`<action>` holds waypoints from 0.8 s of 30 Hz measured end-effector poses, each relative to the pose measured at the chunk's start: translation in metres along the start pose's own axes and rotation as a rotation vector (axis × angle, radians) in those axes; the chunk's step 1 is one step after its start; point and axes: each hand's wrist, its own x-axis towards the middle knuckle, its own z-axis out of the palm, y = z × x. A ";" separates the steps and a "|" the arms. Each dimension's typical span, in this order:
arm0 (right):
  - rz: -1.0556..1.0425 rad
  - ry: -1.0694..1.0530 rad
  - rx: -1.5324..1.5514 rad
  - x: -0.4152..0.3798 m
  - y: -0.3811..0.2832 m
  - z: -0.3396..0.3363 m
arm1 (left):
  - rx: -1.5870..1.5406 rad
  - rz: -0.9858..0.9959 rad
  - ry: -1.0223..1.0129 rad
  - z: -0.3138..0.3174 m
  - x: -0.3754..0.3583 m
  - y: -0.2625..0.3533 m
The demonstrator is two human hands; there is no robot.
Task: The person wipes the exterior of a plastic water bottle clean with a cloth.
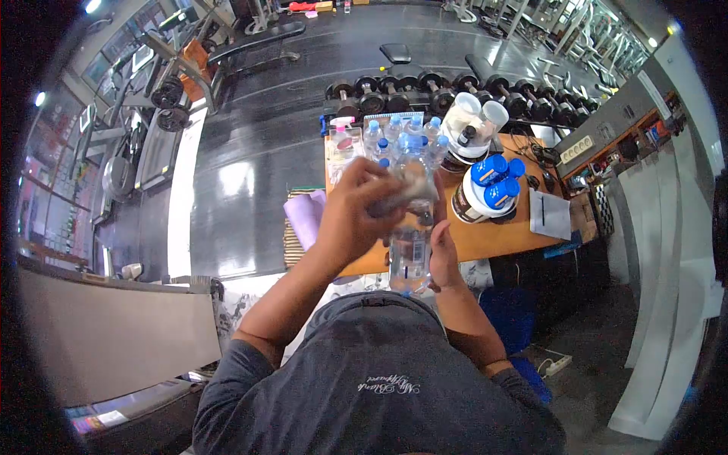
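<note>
My left hand (360, 201) is closed around a crumpled whitish-grey cloth (418, 188), blurred by motion. The cloth is at the upper part of a clear plastic bottle (409, 254), held in front of my chest over the table's near edge. On the bottle's right side lies my right hand (442, 256), its thumb up along the plastic and its other fingers mostly hidden behind. Just beyond my hands, several clear bottles with blue caps (394, 130) stand on the wooden table (523, 231). Beside them is a spray bottle with a pink top (343, 136).
To the right stand blue-lidded tubs (493, 182) on a large white container, and clear cups (478, 114) on another. A paper with a pen (550, 214) lies near the right edge. Behind is a dumbbell rack (432, 95); a purple roll (305, 216) leans at the left.
</note>
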 end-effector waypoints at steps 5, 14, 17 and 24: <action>-0.090 0.090 -0.003 0.012 0.005 -0.008 | -0.131 -0.065 -0.189 0.001 -0.034 0.003; -0.214 0.117 -0.114 0.023 0.005 0.001 | -0.039 -0.007 -0.090 0.004 -0.032 0.005; -0.178 0.145 -0.053 0.021 -0.003 0.000 | -0.147 -0.009 -0.223 0.012 -0.065 0.009; -0.191 0.196 -0.042 0.019 0.002 -0.006 | -0.133 0.017 -0.150 -0.003 -0.053 -0.002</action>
